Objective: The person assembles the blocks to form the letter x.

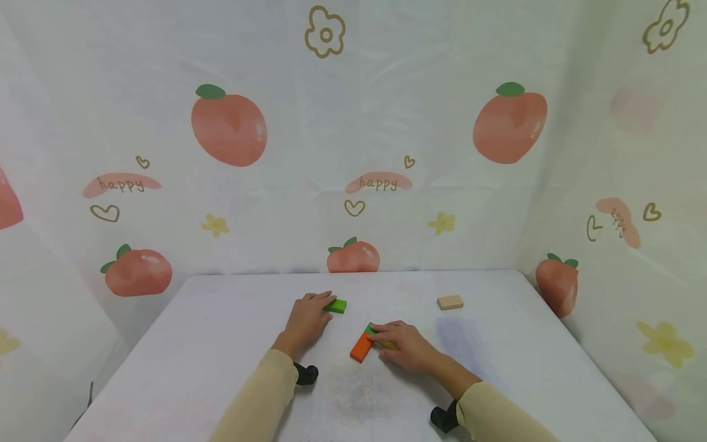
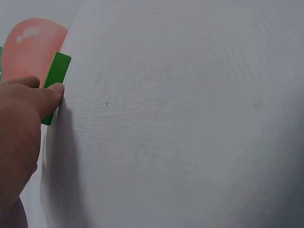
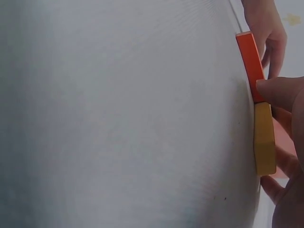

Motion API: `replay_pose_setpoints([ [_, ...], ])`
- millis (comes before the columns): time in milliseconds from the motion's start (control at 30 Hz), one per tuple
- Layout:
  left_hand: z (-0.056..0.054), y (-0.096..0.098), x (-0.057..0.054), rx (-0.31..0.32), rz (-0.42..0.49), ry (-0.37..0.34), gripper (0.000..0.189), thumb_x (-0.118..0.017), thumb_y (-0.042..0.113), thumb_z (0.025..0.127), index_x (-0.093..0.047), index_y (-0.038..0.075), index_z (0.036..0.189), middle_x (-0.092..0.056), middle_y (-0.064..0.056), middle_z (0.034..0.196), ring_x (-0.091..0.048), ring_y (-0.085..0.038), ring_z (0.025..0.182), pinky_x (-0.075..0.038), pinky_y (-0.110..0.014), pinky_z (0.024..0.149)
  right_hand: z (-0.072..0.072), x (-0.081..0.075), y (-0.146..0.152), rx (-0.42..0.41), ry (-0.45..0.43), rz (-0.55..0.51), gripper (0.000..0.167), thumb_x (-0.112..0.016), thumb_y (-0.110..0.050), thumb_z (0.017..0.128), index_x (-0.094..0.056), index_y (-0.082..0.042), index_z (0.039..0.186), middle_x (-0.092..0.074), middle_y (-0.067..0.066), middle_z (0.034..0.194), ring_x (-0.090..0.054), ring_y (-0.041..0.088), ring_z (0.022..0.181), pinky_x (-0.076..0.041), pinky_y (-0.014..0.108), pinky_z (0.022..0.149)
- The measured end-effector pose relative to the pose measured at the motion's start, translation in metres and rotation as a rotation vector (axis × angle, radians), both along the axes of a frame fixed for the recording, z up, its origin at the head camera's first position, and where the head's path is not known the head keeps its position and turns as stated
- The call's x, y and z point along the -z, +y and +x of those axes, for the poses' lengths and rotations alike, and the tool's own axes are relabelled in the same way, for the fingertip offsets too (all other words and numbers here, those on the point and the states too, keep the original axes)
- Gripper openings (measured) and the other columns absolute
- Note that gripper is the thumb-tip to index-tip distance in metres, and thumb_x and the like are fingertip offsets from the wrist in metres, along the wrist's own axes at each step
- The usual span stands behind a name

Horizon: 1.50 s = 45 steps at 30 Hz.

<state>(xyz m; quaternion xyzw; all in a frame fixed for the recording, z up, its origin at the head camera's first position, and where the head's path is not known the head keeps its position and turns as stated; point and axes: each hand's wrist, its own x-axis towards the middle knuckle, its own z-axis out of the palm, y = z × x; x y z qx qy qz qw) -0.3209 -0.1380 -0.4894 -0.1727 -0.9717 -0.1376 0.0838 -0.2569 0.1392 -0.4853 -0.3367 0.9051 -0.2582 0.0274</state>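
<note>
My left hand (image 1: 307,319) is at the far middle of the white table, thumb and fingers pinching a bright green block (image 1: 339,306). In the left wrist view the thumb lies against the long side of this green block (image 2: 57,69). My right hand (image 1: 413,348) is over a small cluster of blocks and holds a yellow block (image 3: 264,137) between thumb and fingers. An orange block (image 1: 361,348) lies slanted against it, and the thumb tip touches the orange block (image 3: 249,54) too. Another green block (image 1: 370,328) shows partly under the right fingertips.
A pale wooden block (image 1: 450,302) lies at the back right of the table (image 1: 221,356). Behind and to the right hangs a white cloth (image 1: 353,123) printed with peaches and flowers. Black wrist mounts (image 1: 307,374) stick out under both sleeves.
</note>
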Motion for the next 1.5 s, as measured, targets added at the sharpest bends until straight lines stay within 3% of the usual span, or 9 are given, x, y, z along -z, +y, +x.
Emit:
replay_pose_setpoints([
  [167, -0.0003, 0.0003, -0.0033, 0.011, 0.005, 0.003, 0.048, -0.070, 0.024, 0.091, -0.058, 0.018, 0.137, -0.053, 0.002, 0.140, -0.046, -0.027, 0.124, -0.038, -0.048, 0.100, 0.0001, -0.0008, -0.0001, 0.005, -0.005, 0.004, 0.041, -0.067, -0.024, 0.093, -0.062, -0.023, 0.134, -0.052, -0.005, 0.142, -0.046, 0.024, 0.126, -0.037, 0.050, 0.102],
  [467, -0.0007, 0.0024, -0.0057, -0.022, 0.029, -0.026, 0.046, -0.072, 0.025, 0.090, -0.061, 0.020, 0.134, -0.059, 0.005, 0.132, -0.049, -0.024, 0.118, -0.040, -0.043, 0.098, -0.0004, 0.0002, 0.0003, -0.002, 0.010, 0.005, 0.041, -0.067, -0.025, 0.093, -0.062, -0.024, 0.133, -0.053, -0.005, 0.141, -0.047, 0.024, 0.124, -0.038, 0.052, 0.100],
  [900, -0.0023, 0.0002, -0.0016, -0.057, 0.126, -0.033, 0.034, -0.076, 0.023, 0.086, -0.070, 0.019, 0.120, -0.067, 0.002, 0.110, -0.053, -0.020, 0.093, -0.046, -0.038, 0.083, -0.0001, -0.0009, 0.0003, -0.006, -0.001, -0.006, 0.041, -0.066, -0.021, 0.093, -0.062, -0.022, 0.134, -0.052, -0.004, 0.141, -0.047, 0.023, 0.125, -0.037, 0.050, 0.101],
  [1133, 0.0002, -0.0012, -0.0015, -0.050, 0.145, -0.017, 0.034, -0.077, 0.023, 0.085, -0.071, 0.017, 0.118, -0.068, 0.001, 0.110, -0.055, -0.019, 0.094, -0.047, -0.037, 0.084, 0.0000, 0.0008, 0.0010, -0.006, 0.000, -0.014, 0.041, -0.066, -0.021, 0.093, -0.061, -0.021, 0.134, -0.052, -0.004, 0.142, -0.046, 0.024, 0.126, -0.037, 0.051, 0.102],
  [1300, 0.0018, -0.0007, -0.0042, -0.043, 0.101, -0.028, 0.037, -0.075, 0.026, 0.086, -0.069, 0.016, 0.121, -0.065, -0.002, 0.112, -0.056, -0.020, 0.100, -0.047, -0.039, 0.090, 0.0009, 0.0008, 0.0008, -0.015, 0.014, -0.013, 0.041, -0.066, -0.021, 0.093, -0.061, -0.020, 0.134, -0.052, -0.003, 0.142, -0.047, 0.024, 0.126, -0.037, 0.050, 0.102],
  [1500, 0.0042, 0.0000, -0.0054, -0.043, 0.091, -0.029, 0.040, -0.076, 0.026, 0.086, -0.068, 0.014, 0.123, -0.061, -0.004, 0.108, -0.055, -0.020, 0.096, -0.047, -0.039, 0.086, 0.0020, -0.0005, 0.0004, -0.010, 0.019, -0.013, 0.041, -0.066, -0.021, 0.093, -0.062, -0.019, 0.134, -0.052, -0.002, 0.141, -0.047, 0.025, 0.126, -0.037, 0.050, 0.101],
])
